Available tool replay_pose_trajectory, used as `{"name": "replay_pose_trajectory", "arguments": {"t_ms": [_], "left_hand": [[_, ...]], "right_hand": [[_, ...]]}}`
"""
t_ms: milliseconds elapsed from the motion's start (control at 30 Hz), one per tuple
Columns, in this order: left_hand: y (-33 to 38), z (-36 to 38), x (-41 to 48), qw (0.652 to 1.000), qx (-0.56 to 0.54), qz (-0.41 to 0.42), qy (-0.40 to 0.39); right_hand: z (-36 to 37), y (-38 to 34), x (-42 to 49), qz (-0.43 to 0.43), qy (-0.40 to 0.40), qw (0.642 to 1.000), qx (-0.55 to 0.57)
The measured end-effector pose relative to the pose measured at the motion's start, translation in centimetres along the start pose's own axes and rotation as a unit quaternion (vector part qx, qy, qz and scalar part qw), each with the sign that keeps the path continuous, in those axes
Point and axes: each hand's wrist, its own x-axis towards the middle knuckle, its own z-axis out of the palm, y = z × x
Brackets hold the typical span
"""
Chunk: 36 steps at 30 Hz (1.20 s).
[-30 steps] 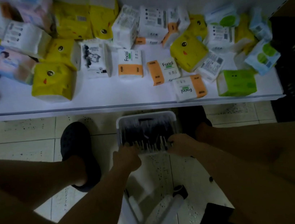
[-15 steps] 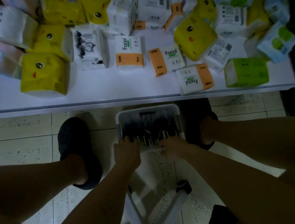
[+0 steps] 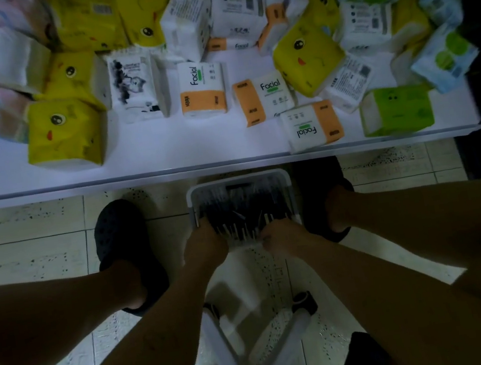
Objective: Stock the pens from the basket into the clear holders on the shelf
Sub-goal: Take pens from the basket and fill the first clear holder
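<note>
"Two hands, where?"
"Both at the near end of the basket (image 3: 239, 179). Left hand (image 3: 204, 244) at its near left corner, right hand (image 3: 282, 238) at the near rim, right of centre."
"Fingers?"
"Left fingers (image 3: 206, 225) dip in among the pens (image 3: 243, 209), right fingers (image 3: 267, 236) curled at the rim. Too dim, cannot tell whether either grips anything."
"Pens?"
"Heaped in the basket, dark barrels, pale ends toward the person."
"Basket?"
"On the tiled floor (image 3: 26, 252), between two dark shoes (image 3: 119, 230), far end by the front edge of the white shelf (image 3: 168, 158)."
"Shelf?"
"Tissue packs (image 3: 64, 133) lie loose on it: yellow, orange-and-white, green."
</note>
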Motion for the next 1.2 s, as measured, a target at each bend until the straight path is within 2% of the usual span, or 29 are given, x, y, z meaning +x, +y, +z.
{"name": "replay_pose_trajectory", "arguments": {"t_ms": [67,100,167,233,333,467,600,767,833,933,1000,1067,1200], "left_hand": [[0.2,0.1,0.1,0.996,-0.08,-0.017,-0.029],[0.1,0.0,0.4,0.986,-0.156,-0.044,-0.047],[0.2,-0.5,0.4,0.923,-0.35,-0.133,-0.094],[0.5,-1.6,0.2,0.856,-0.463,-0.184,-0.139],[1.4,-3.5,-0.4,0.813,-0.518,-0.187,-0.191],[2.3,-5.1,-2.1,0.791,-0.542,-0.186,-0.216],[2.7,-5.3,-4.6,0.794,-0.547,-0.167,-0.206],[3.3,-4.7,-6.9,0.847,-0.493,-0.13,-0.152],[3.7,-4.7,-7.6,0.857,-0.483,-0.118,-0.134],[4.3,-5.1,-8.5,0.882,-0.462,-0.07,-0.064],[4.8,-5.6,-9.2,0.884,-0.465,-0.033,-0.039],[5.4,-6.2,-10.0,0.88,-0.473,-0.001,-0.035],[6.8,-7.3,-11.6,0.874,-0.482,0.022,-0.059]], "right_hand": [[0.0,0.0,-0.2,0.001,0.022,1.0,0.018],[0.0,-0.1,-0.2,0.003,0.032,0.999,0.026],[-0.1,-0.2,-0.3,0.006,0.044,0.999,0.032],[-0.5,-0.5,-0.7,0.012,0.073,0.997,0.035],[-1.4,-0.9,-1.8,0.005,0.15,0.987,0.057],[-2.5,-1.6,-3.0,-0.002,0.224,0.974,0.031],[-3.2,-2.5,-4.8,0.001,0.309,0.95,0.049],[-3.6,-2.2,-7.7,0.023,0.349,0.932,0.092],[-3.8,-1.8,-8.9,0.026,0.358,0.923,0.137],[-4.0,-1.6,-11.1,0.029,0.385,0.905,0.176],[-4.0,-1.5,-12.1,0.036,0.407,0.887,0.215],[-4.1,-1.5,-13.0,0.028,0.417,0.861,0.292],[-4.4,-2.2,-15.2,-0.008,0.391,0.764,0.513]]}}
